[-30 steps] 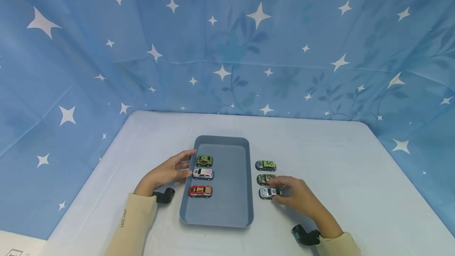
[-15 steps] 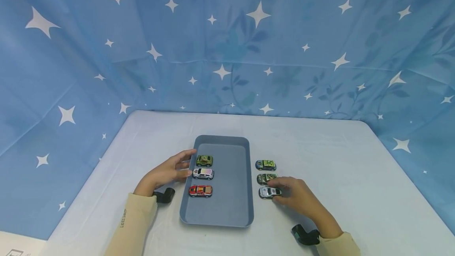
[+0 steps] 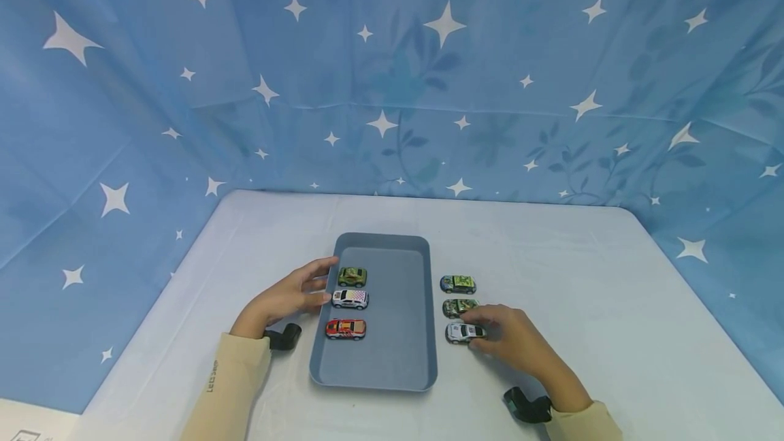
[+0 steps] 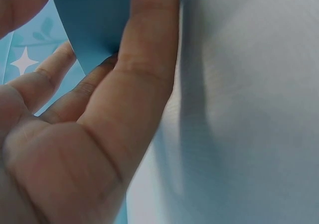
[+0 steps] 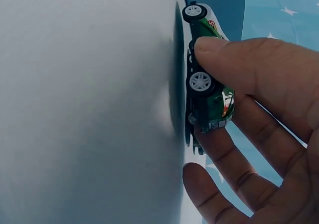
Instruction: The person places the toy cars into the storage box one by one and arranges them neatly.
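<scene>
In the head view my left hand point(image 3: 290, 298) holds the left rim of a blue-grey tray point(image 3: 386, 378), thumb and index finger at the rim and other fingers against the outer wall. Inside that tray stand an olive-green toy car point(image 3: 352, 277), a white one with pink checks point(image 3: 350, 299) and a red-orange one point(image 3: 346, 329). To the right of the tray my right hand point(image 3: 508, 339) pinches a white-topped toy car point(image 3: 463, 333). The right wrist view shows the thumb on its green side point(image 5: 214, 104), wheels close to the table.
Behind the held car are a camouflage-green toy car point(image 3: 456, 307), partly covered by my fingers, and a green-and-blue one point(image 3: 457, 284). A white-covered table point(image 3: 563, 271) lies under everything. A blue starry curtain point(image 3: 392, 73) hangs at the back and sides.
The pinched toy car has shifted very slightly between my right fingers. Both hands and the tray stay in place.
</scene>
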Demonstrator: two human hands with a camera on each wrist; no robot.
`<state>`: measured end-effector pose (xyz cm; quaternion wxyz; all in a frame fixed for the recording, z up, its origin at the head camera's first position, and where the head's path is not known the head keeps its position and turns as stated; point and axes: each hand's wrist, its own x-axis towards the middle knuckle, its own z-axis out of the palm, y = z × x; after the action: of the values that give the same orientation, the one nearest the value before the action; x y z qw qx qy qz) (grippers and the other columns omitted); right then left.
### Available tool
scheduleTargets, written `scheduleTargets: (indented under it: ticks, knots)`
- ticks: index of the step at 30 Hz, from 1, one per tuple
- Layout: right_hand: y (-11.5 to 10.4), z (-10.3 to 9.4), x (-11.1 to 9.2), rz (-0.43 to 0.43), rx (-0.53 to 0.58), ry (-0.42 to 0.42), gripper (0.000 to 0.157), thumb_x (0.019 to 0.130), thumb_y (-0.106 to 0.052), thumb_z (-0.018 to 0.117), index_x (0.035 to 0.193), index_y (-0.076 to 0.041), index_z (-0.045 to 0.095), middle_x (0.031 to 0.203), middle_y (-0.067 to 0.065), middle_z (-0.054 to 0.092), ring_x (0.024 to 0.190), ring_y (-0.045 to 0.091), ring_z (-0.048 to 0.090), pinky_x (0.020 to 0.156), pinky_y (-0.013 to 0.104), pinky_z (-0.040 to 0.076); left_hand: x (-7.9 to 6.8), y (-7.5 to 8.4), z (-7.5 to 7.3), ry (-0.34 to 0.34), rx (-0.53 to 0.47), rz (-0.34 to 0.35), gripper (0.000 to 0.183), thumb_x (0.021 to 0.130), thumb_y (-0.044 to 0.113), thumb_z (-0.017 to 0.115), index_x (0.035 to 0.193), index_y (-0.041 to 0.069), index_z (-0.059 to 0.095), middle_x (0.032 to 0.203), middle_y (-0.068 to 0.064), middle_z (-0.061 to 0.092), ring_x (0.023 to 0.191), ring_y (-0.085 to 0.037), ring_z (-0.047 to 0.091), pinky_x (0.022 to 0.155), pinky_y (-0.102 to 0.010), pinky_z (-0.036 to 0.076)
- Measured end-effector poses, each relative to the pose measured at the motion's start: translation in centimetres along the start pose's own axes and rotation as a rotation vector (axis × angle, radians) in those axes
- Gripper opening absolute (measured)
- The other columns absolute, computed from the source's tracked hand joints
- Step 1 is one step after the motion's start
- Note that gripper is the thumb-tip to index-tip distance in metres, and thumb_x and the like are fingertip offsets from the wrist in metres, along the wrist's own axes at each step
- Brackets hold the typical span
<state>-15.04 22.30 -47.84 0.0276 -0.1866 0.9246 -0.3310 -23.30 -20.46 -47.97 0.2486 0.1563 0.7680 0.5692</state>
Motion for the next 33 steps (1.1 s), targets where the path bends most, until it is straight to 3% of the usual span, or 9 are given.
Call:
scheduleTargets:
  ticks: [8,18,33]
  knots:
    - [-0.2,-0.4,-0.1,-0.004,-0.004,0.011,0.039,0.083,-0.005,0.091,0.120,-0.012,0.081,0.120,0.005,0.080,0.102,0.021,0.072,0.090,0.041,0.061,-0.1,0.1,0.0,-0.006,0.007,0.002,0.084,0.105,0.011,0.073,0.171,0.000,0.023,0.173,-0.035,0.019,0.156,-0.060,0.023,0.114,-0.066,0.045]
    - [-0.7,-0.8,0.0,-0.084,0.010,0.047,0.039,0.084,-0.004,0.091,0.121,-0.010,0.081,0.120,0.005,0.080,0.101,0.016,0.072,0.088,0.040,0.062,0.0,0.0,0.1,-0.003,-0.005,0.000,0.082,0.106,0.009,0.072,0.171,0.000,0.022,0.172,-0.036,0.019,0.156,-0.061,0.024,0.113,-0.066,0.046]
    - [-1.6,-1.4,0.8,-0.105,0.000,0.079,0.038,0.084,-0.003,0.091,0.120,-0.010,0.081,0.116,0.002,0.080,0.097,0.010,0.069,0.088,0.044,0.062,-0.1,-0.1,0.1,-0.003,0.014,0.015,0.082,0.106,0.011,0.072,0.171,0.000,0.023,0.172,-0.037,0.020,0.156,-0.061,0.024,0.114,-0.066,0.045]
